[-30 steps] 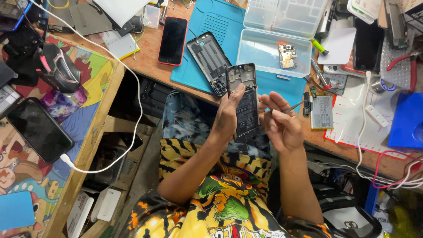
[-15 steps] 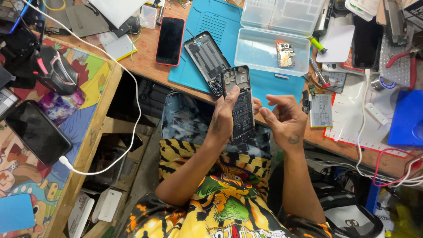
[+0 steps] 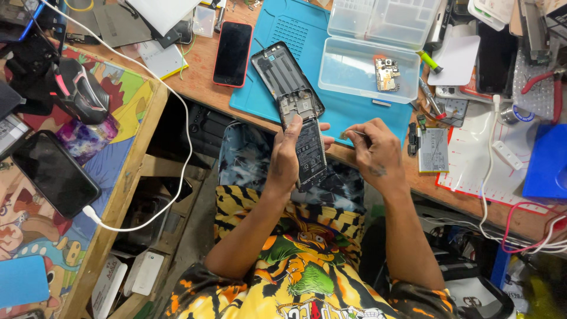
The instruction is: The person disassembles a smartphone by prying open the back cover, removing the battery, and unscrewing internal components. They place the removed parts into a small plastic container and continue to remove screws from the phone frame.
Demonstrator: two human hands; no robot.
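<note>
Wooden workbench [image 3: 195,71] runs across the top of the view, pretty cluttered. Biggest thing on it is a blue silicone repair mat [image 3: 295,35] sitting at the near edge, with a clear plastic parts box [image 3: 360,65] on its right half, lid flipped up, and a small green circuit board [image 3: 387,74] inside. A black phone back frame [image 3: 280,74] lies diagonally on the mat, and a red-edged smartphone with a dark screen [image 3: 232,53] lies just left of the mat. A flat grey phone battery [image 3: 433,149] sits near the front edge on the right. The opened black phone [image 3: 310,150] is held just off the near edge, above the lap, insides facing up. Left hand [image 3: 286,156] is wrapped around its left side, gripping it. Right hand [image 3: 375,150] is just beside it, fingers pinched together on a thin metal tool [image 3: 353,134], though it's too small to say what kind.
</note>
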